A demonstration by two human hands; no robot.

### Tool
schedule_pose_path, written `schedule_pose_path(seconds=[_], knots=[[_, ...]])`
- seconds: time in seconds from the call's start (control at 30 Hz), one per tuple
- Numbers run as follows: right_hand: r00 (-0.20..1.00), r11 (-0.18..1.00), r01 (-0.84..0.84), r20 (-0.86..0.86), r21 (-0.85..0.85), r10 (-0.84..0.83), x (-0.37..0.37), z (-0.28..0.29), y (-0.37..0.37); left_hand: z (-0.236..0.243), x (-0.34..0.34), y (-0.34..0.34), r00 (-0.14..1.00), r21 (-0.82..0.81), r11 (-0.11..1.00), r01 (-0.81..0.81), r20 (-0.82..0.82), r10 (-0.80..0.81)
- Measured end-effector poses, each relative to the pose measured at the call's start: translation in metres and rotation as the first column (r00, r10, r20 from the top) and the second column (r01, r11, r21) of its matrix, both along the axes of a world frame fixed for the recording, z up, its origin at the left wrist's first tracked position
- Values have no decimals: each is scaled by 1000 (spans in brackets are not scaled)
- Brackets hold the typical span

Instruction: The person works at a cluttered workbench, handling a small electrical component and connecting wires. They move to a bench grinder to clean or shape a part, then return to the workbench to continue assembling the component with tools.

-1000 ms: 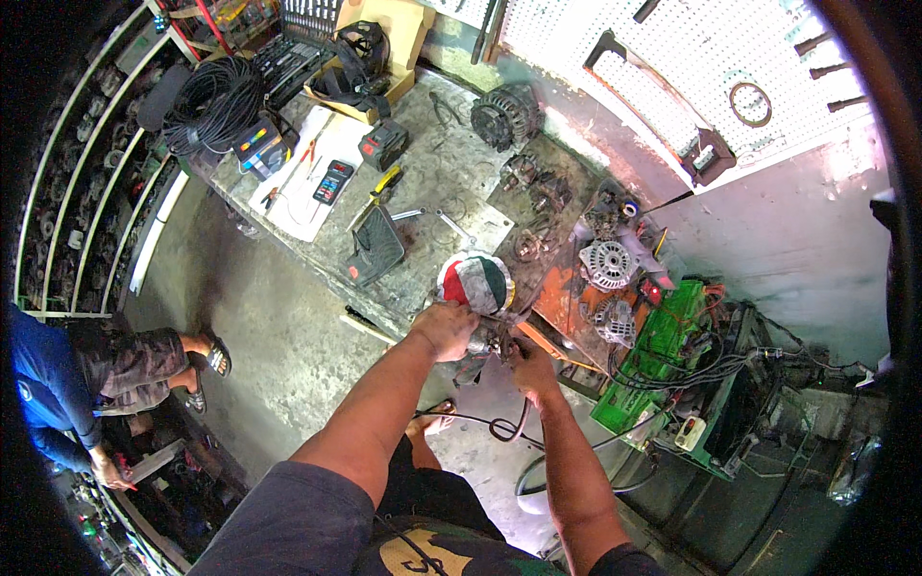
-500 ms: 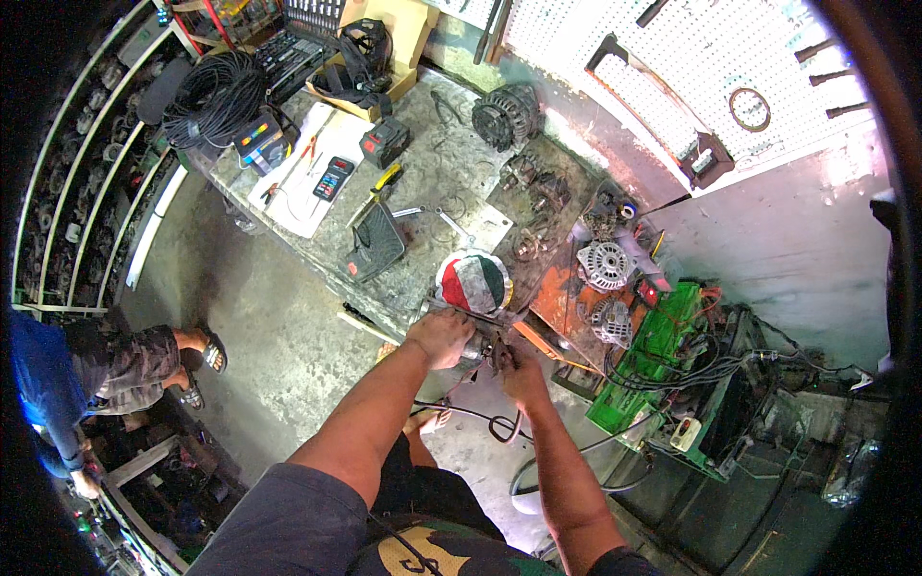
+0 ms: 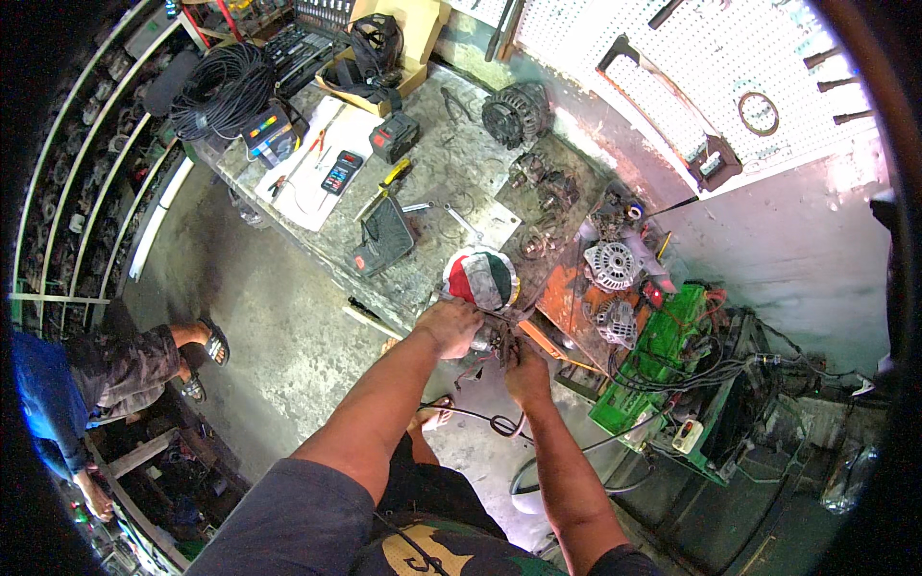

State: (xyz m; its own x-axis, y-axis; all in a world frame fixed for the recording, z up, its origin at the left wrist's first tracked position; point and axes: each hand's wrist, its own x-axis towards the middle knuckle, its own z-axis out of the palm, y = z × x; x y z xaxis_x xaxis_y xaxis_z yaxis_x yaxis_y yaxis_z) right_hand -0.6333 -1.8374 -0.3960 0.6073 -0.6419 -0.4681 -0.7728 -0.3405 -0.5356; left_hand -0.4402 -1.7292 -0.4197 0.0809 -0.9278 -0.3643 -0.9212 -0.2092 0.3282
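My left hand [image 3: 449, 326] is closed around the left side of a small greyish metal part [image 3: 490, 336] at the front edge of the workbench. From the other side my right hand [image 3: 527, 372] grips the same part, its fingers wrapped and partly hidden. The part's exact kind is too small and covered to tell. A short dark lead [image 3: 469, 375] hangs below it, between my hands. Just beyond my left hand lies a round red, white and dark green pad [image 3: 480, 278].
The workbench [image 3: 317, 235] carries wrenches [image 3: 464, 223], a yellow-handled tool [image 3: 395, 174], a meter [image 3: 342, 172], a black tray [image 3: 384, 240] and alternators [image 3: 516, 115]. A green machine frame [image 3: 663, 360] with cables stands right. Another person [image 3: 58, 403] is at far left.
The scene has shifted slightly rightward in the picture. My hands stay on the metal part, and a dark lead now shows hanging beneath it. The other person's arm has moved a little.
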Motion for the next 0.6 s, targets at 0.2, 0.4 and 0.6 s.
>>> schedule_pose_path(seconds=[0.2,0.4,0.6], knots=[[980,997,-33,199,70,18,-13,-20,-9,-10,-2,5,1000,-66,998,-23,14,24],[987,999,-1,158,-35,6,-9,-20,-3,-17,-3,-1,998,-10,1000,12,62,-11],[999,999,27,32,-21,-26,-4,-12,4,-15,-2,-1,999,-20,1000,-5,45,6]])
